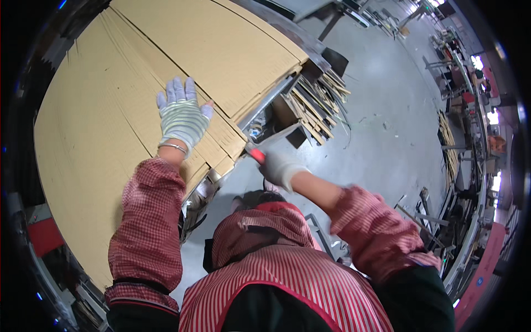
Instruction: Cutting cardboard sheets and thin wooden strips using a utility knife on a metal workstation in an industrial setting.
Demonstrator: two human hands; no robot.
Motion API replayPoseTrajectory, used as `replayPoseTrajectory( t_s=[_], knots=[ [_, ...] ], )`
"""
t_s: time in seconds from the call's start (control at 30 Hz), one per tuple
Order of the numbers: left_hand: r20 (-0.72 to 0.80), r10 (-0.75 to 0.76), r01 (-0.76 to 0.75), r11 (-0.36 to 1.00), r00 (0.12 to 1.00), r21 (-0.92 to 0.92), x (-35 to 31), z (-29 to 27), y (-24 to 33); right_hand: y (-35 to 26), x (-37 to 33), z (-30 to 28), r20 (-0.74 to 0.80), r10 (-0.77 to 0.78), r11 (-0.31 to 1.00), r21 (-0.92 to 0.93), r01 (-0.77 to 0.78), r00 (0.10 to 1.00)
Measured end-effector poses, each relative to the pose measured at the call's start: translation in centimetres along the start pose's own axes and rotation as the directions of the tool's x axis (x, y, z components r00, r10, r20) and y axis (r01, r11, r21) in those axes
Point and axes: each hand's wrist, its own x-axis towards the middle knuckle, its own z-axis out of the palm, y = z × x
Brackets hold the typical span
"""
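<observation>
My left hand (183,117), in a striped white-and-grey glove, lies flat with fingers spread on a large cardboard sheet (99,110). A bare thumb tip shows through the glove. In my right hand (279,169), also gloved and blurred, is what looks like a red utility knife (257,155). Its front end is at the near right edge of the cardboard; whether it touches is too blurred to tell. Long straight slits or creases run across the sheet, and narrow strips (225,164) lie along its near edge.
Right of the cardboard, an open carton (286,113) and a bundle of cardboard strips (321,105) stand by the table's metal edge (265,108). Grey floor (381,127) stretches right toward cluttered benches and more stacked strips (449,145). A red panel (45,237) is at left.
</observation>
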Motion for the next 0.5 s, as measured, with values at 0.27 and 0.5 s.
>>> replayPoseTrajectory(
  t_s=[0.27,0.5],
  knots=[
    [0.017,-0.014,0.013,0.998,1.0,0.059,0.1,0.2,-0.1,5.5,0.0,1.8,0.073,0.011,0.998,0.062,-0.015,0.997],
    [-0.062,0.024,-0.024,1.0,0.998,-0.002,-0.5,0.6,-1.7,9.2,-7.5,3.8,0.247,0.113,0.986,0.093,-0.14,0.962]
  ],
)
